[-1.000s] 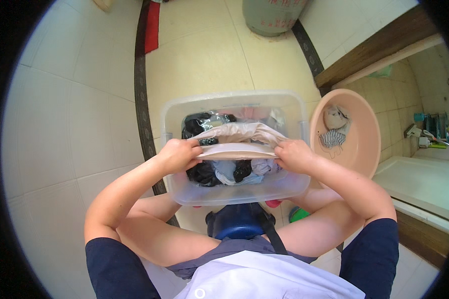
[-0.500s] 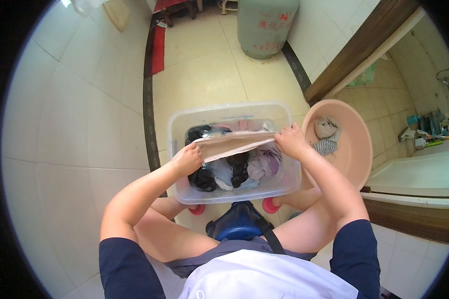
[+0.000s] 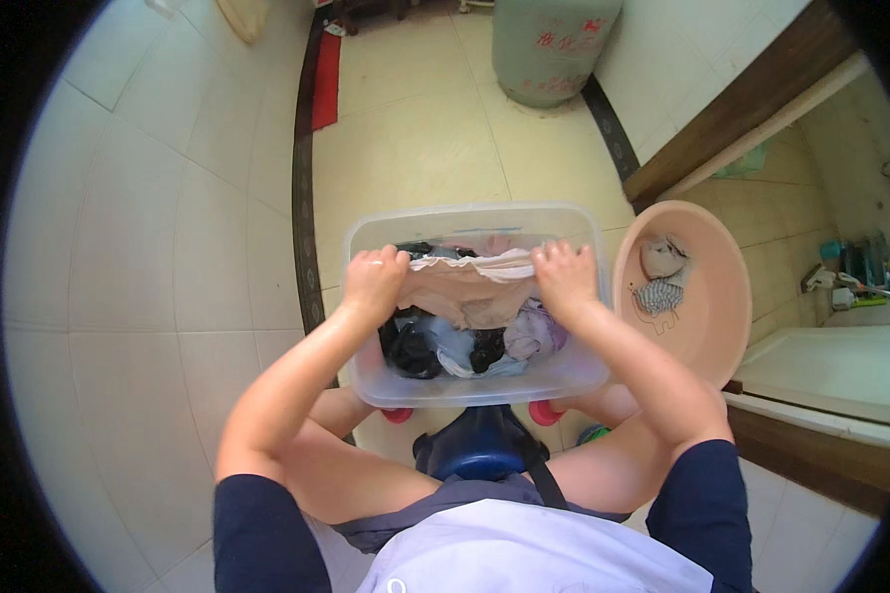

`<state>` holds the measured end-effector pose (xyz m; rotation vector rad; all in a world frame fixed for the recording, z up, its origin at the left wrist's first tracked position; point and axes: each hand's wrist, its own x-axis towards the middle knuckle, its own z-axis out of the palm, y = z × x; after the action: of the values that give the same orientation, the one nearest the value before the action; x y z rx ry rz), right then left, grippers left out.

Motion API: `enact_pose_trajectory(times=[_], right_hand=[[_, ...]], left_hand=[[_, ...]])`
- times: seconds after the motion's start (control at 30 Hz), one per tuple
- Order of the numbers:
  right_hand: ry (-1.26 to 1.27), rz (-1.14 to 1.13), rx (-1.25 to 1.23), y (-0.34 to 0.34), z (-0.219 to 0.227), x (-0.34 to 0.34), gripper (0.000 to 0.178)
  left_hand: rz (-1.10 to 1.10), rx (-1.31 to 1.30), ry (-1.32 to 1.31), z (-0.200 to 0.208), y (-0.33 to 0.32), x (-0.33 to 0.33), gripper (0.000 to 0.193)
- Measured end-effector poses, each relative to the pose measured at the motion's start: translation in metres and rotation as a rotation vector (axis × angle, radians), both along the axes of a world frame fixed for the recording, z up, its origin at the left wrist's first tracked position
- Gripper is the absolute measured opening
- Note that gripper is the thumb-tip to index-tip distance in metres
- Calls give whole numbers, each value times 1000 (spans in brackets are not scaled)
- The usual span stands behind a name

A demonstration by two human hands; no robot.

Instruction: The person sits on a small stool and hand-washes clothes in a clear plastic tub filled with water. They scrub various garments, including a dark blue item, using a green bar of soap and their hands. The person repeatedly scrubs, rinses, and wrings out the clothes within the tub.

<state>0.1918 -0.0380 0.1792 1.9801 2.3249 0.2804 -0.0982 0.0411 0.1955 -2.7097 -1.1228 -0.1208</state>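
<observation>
Holding the beige cloth (image 3: 475,296) in left hand (image 3: 374,284) and right hand (image 3: 567,279), spread crosswise between (probably pinched, fingertips hidden), drooping below both.

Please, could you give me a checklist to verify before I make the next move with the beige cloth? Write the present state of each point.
1. Left hand holds the beige cloth: ok, at its left end.
2. Right hand holds it: ok, at its right end.
3. Beige cloth is above the tub: ok, it hangs within the rim.
4. Tub holds no other laundry: not ok, black and purple pieces lie there, among others.
5. Basin has free room: ok, much of its inside is bare.
6. Beige cloth is clean: cannot tell at this size.
</observation>
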Motion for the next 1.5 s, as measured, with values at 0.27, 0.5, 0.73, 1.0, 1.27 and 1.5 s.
enact_pose_trajectory(times=[0.27,0.5,0.73,1.0,1.27,1.5], right_hand=[[344,-217,-372,-12,-142,-81,43],[407,-528,-846,24,-184,-68,32],[965,-189,-114,7,-83,-122,6],[1368,109,354,-19,-20,-149,16],[851,-91,253,10,-92,-59,29],[675,-364,-29,-8,-161,-54,25]], left_hand=[[271,-560,-52,-189,-58,53,40],[516,-1051,-112,-223,-25,35,26],[1131,-2147,-1682,-179,-21,61,32],[856,-1761,-1825,-142,-70,66,37],[1099,-1997,-1581,-112,-73,62,31],[370,-495,-521,-140,-58,72,41]])
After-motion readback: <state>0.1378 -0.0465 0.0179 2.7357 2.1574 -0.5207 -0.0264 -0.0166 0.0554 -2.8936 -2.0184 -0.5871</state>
